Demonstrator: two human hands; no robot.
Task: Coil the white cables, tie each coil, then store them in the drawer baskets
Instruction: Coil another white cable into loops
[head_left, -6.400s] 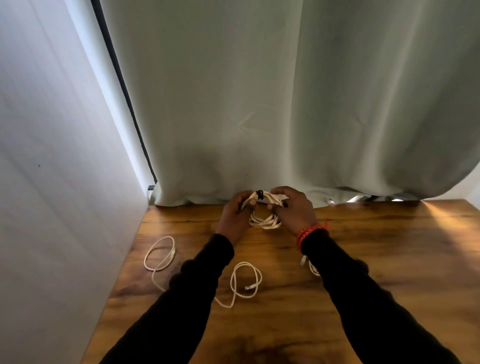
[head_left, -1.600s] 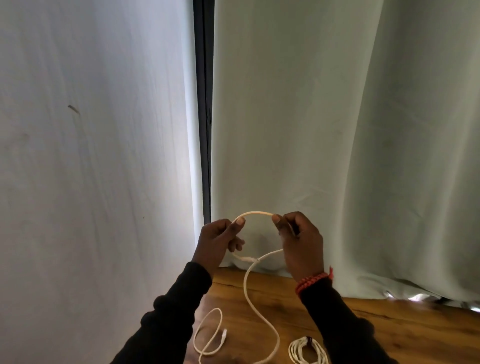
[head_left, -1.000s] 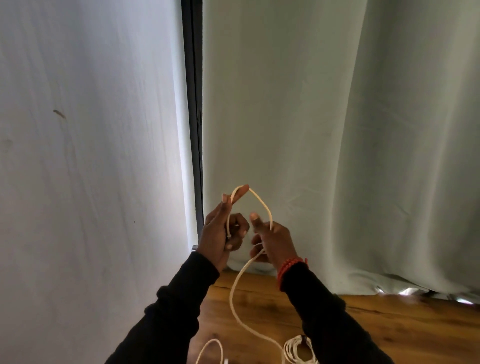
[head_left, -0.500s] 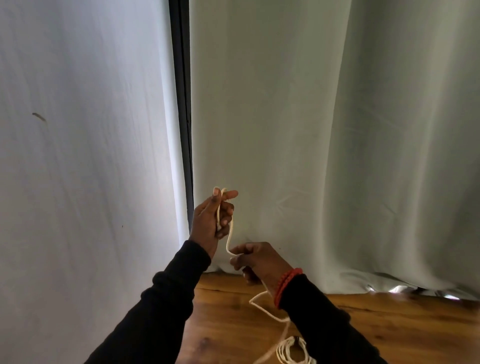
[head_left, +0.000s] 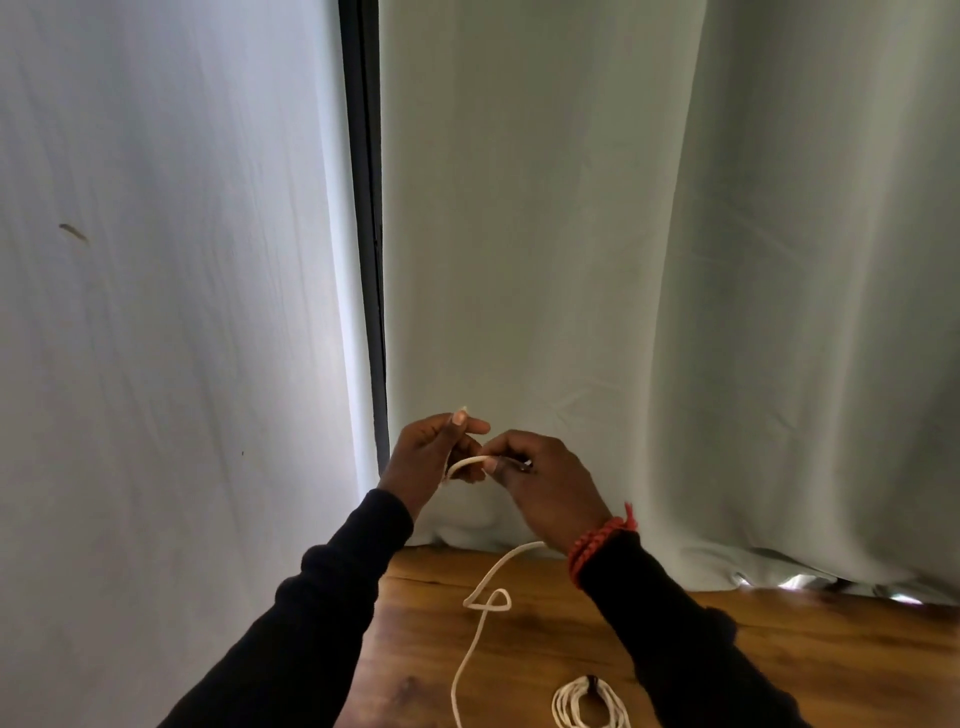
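Running between your two raised hands is a thin white cable, a short bright arc of it bridging the gap between them in front of the curtain. Your left hand has its fingers curled round the cable, with the thumb and forefinger pinching a bit of it that pokes up above the fingertips. Your right hand pinches the same cable between thumb and bent fingers, just beside the left hand. From under your right wrist the cable drops down to the brown wooden table, makes a small twisted loop near the table's back edge, then trails toward you and leaves the picture at the bottom. A second white cable, already wound into a coil with a dark tie at its top, lies on the table at the near edge of the view, just right of the trailing strand and apart from it. A red braided bracelet sits on your right wrist above the black sleeve. A pale green curtain hangs down to the table's back edge, and a white wall stands along its left side.
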